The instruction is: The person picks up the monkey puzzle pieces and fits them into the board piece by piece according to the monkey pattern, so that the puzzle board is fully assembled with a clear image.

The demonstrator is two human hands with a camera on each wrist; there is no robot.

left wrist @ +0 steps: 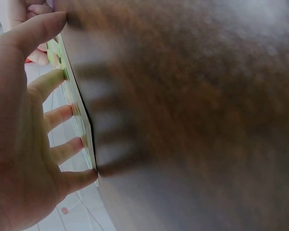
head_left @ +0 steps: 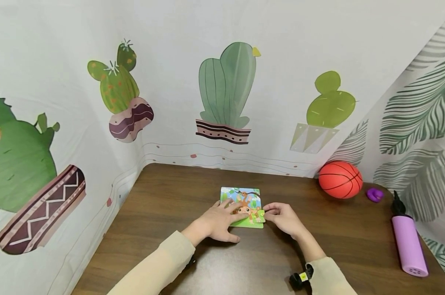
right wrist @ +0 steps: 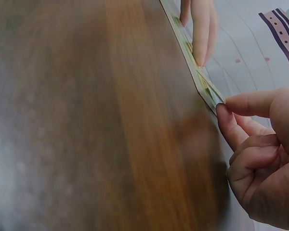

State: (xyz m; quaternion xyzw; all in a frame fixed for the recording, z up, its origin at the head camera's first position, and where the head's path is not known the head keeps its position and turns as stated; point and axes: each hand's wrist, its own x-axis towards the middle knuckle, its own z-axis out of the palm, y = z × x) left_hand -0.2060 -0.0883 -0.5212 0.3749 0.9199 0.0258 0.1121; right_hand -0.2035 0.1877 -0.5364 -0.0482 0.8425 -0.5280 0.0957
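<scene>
A flat, square picture puzzle with a cartoon monkey lies on the brown table. My left hand rests across its left side with the fingers spread. In the left wrist view, the fingertips press on the board while the thumb reaches past its near edge. At the lower right corner, my right hand pinches a small green puzzle piece between thumb and fingers. The right wrist view shows that piece tilted, its outer edge raised off the board. Part of the picture is hidden under the left hand.
Toward the back right sit a red ball with black lines and a small purple object. A pink hand pump with a black nozzle lies along the right side. Cactus-printed cloth hangs behind the table.
</scene>
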